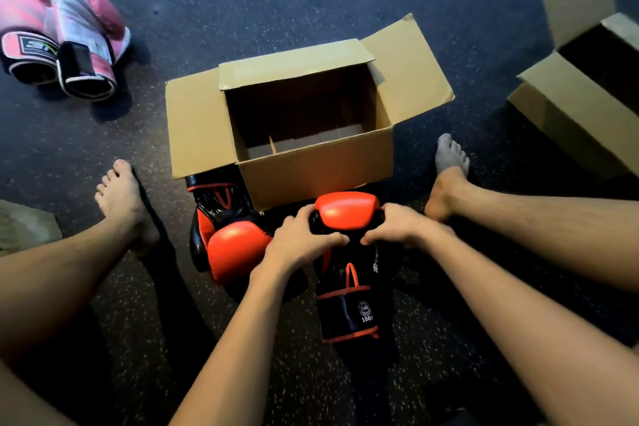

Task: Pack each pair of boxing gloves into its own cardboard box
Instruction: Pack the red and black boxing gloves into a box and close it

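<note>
Grips the orange-and-black glove (346, 215) by its padded end with left hand (304, 239) and right hand (401, 228), both curled round it; lies cuff toward the body, long axis aimed at the open cardboard box (318, 178) just ahead.

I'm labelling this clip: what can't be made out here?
All in the head view.
Brown cardboard box on the right: cut by the frame edge; interior too dark.
Pink-and-white boxing gloves: blurred, clipped at the left edge.
Orange-and-black boxing glove on the floor: cuff partly hidden by the open middle cardboard box.
Held orange-and-black boxing glove: left hand and right hand cover its middle.
</note>
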